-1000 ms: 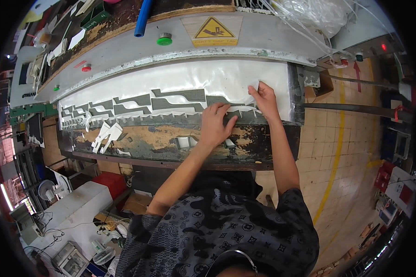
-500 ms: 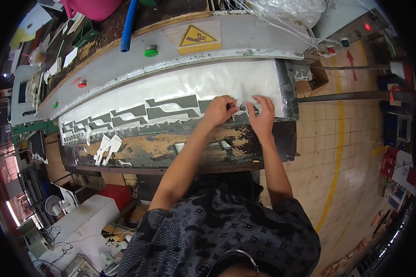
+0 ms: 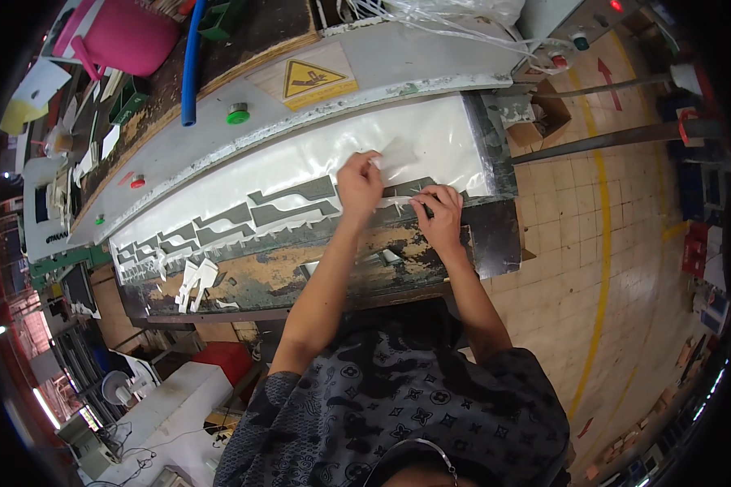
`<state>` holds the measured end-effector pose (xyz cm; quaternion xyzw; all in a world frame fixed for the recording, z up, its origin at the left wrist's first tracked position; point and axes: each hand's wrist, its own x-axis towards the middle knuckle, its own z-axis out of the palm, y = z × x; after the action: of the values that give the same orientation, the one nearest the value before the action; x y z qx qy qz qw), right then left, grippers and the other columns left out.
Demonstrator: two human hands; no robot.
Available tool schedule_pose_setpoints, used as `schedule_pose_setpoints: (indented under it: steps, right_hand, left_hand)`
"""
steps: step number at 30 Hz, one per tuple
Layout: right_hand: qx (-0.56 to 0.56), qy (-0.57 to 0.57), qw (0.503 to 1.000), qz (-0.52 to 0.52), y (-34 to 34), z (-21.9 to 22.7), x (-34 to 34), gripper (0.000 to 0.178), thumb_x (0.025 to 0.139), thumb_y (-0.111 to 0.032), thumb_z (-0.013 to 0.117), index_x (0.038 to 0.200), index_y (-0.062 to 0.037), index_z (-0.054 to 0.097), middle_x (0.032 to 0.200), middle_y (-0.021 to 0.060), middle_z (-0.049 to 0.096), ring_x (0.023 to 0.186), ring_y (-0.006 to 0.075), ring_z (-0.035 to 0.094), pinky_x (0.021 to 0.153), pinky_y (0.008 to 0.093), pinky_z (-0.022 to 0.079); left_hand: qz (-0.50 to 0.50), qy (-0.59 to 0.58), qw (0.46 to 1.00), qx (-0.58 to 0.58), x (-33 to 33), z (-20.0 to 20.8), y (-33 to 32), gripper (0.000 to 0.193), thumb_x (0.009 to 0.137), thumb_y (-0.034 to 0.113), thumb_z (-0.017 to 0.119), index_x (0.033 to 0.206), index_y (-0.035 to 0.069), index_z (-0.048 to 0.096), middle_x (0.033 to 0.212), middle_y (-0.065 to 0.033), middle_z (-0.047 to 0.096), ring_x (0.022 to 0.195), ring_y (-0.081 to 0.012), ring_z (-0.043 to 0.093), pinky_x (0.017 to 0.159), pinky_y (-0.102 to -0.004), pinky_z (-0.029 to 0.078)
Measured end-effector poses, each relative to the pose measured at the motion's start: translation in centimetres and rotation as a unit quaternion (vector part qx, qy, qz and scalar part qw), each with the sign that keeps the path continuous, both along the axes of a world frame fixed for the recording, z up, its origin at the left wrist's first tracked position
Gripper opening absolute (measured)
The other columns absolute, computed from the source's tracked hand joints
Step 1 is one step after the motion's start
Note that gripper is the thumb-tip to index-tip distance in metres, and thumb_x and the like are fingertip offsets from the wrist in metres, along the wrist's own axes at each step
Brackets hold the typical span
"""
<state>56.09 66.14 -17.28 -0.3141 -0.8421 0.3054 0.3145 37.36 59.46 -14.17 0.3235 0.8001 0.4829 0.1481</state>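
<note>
A glossy white sheet (image 3: 300,150) lies along the bench, with several dark grey stepped shapes (image 3: 296,213) showing along its near side. Fingertips of my left hand (image 3: 359,191) are pinched on a thin whitish film piece (image 3: 398,157), blurred, over the sheet's right part. Lower and to the right, my right hand (image 3: 440,216) has its thumb and forefinger closed on a narrow white strip (image 3: 395,200) at the sheet's near edge. Small frayed white bits hang along that edge.
Loose white scraps (image 3: 196,282) lie on the worn bench front (image 3: 276,258). Behind the sheet runs a grey machine beam (image 3: 219,138) with a yellow warning label (image 3: 313,79) and a green button (image 3: 237,114). A dark bar (image 3: 601,142) juts out at the right.
My left hand has moved up and left, carrying the film piece away from the near edge. My right hand has come down and closed on the strip. The view has shifted and turned slightly.
</note>
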Motion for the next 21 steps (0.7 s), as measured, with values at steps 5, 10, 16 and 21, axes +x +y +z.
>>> schedule_pose_setpoints:
  steps: [5,10,16,21]
  right_hand:
    - [-0.037,0.025,0.999,0.000,0.2,1.0,0.1,0.024,0.082,-0.019,0.087,0.100,-0.0078,0.078,0.111,0.0057,0.069,0.110,0.0289,0.062,0.099,0.0440,0.044]
    - [-0.141,0.154,0.978,0.021,-0.5,5.7,-0.5,0.041,0.087,-0.035,0.086,0.108,-0.0015,0.077,0.114,0.0148,0.069,0.110,0.0332,0.065,0.095,0.0454,0.050]
    - [-0.227,0.014,0.971,0.068,-1.9,8.8,-1.7,0.050,0.094,-0.047,0.077,0.103,0.0019,0.077,0.106,0.0173,0.071,0.097,0.0357,0.070,0.086,0.0430,0.055]
    - [-0.360,-0.159,0.915,0.093,-2.7,10.0,-1.1,0.047,0.105,-0.042,0.066,0.106,0.0041,0.076,0.089,0.0151,0.076,0.076,0.0238,0.072,0.075,0.0352,0.055]
  left_hand:
    - [-0.025,-0.088,0.995,0.036,-1.6,4.1,-0.8,0.011,0.098,0.013,0.076,0.097,0.002,0.075,0.087,-0.0042,0.071,0.072,-0.0121,0.059,0.066,-0.0292,0.047]
    - [-0.156,-0.250,0.956,0.007,-0.2,8.4,-5.0,0.006,0.102,0.010,0.074,0.103,0.005,0.077,0.108,-0.0006,0.076,0.097,-0.0081,0.063,0.085,-0.0274,0.048]
    - [-0.179,-0.106,0.978,-0.004,2.4,10.6,-8.6,0.005,0.102,0.008,0.070,0.102,0.003,0.072,0.095,-0.0049,0.077,0.094,-0.0143,0.070,0.091,-0.0304,0.052]
    - [-0.157,-0.153,0.974,-0.053,3.3,10.9,-11.9,0.008,0.102,0.007,0.067,0.105,0.002,0.072,0.088,-0.0084,0.074,0.085,-0.0196,0.071,0.082,-0.0332,0.055]
